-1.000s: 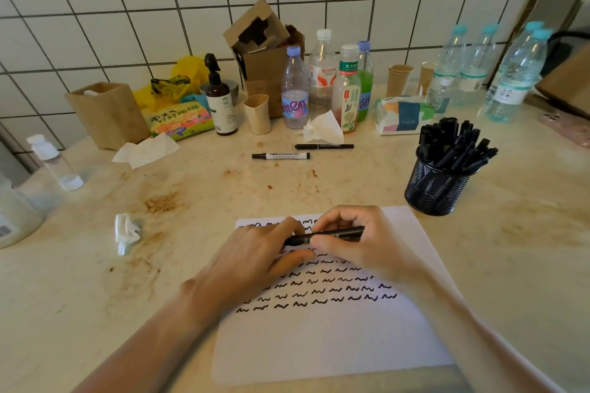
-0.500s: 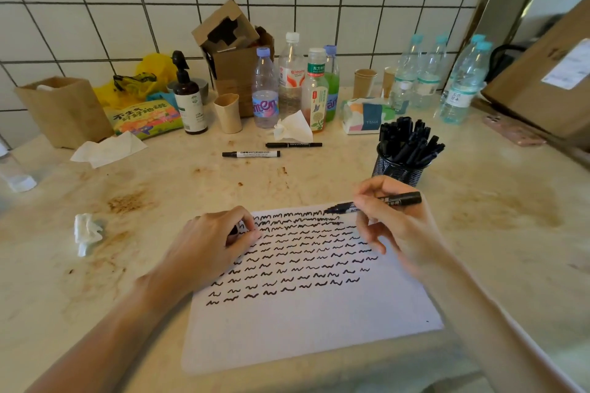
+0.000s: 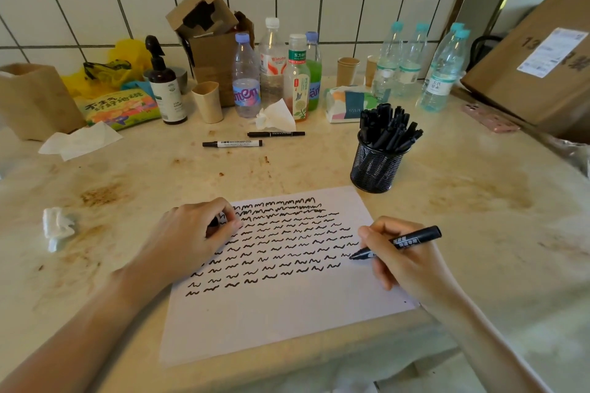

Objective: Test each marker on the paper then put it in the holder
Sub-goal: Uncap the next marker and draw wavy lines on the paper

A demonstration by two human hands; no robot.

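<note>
A white paper (image 3: 274, 316) lies on the counter, its upper half covered with rows of black squiggles. My right hand (image 3: 405, 262) grips an uncapped black marker (image 3: 412, 239), its tip touching the paper at the right end of a squiggle row. My left hand (image 3: 194, 233) rests on the paper's upper left corner, closed on a small black cap (image 3: 214, 222). A black mesh holder (image 3: 376, 166) full of black markers stands beyond the paper's right corner. Two more markers, a white-barrelled one (image 3: 233, 143) and a thin black one (image 3: 276, 134), lie further back.
Bottles (image 3: 274, 70), a brown pump bottle (image 3: 166, 86), paper cups, a tissue pack (image 3: 349, 104) and cardboard boxes line the tiled wall. Crumpled tissues (image 3: 57, 226) lie at left. A large carton (image 3: 542, 64) and a pink phone (image 3: 491, 118) sit at right.
My hands pulled the cap off the marker. My right hand then carried the marker down and right, bringing its tip onto the paper; my left hand stayed at the paper's corner with the cap.
</note>
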